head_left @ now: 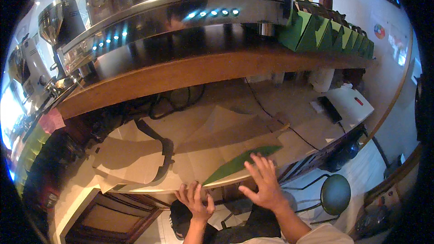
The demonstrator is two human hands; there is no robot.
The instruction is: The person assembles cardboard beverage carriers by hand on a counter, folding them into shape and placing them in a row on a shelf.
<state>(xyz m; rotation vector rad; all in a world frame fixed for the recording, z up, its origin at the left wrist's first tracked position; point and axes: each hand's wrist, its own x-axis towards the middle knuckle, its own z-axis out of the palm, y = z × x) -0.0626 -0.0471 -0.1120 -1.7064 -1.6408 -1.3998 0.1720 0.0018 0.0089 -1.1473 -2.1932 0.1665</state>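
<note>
A flat green sheet (239, 161), long and pointed at both ends like a leaf, lies on the brown-covered lower counter. My right hand (266, 184) is open over its near side, fingers spread and fingertips at the sheet's edge; I cannot tell if they press on it. At the sheet's left tip, my left hand (197, 202) rests by the counter's front edge, fingers loosely bent and apart, with nothing visible in it. Left of that hand lies a cut piece of brown card (131, 156) with a dark band (166, 151) curving along its right side.
Above, a wooden shelf (190, 72) carries a metal espresso machine (172, 16) and a row of green folded boxes (312, 34). A black phone (331, 110) with a cable lies beside a white box (350, 104). Below right stands a round stool (335, 194). A cabinet door (110, 219) is at lower left.
</note>
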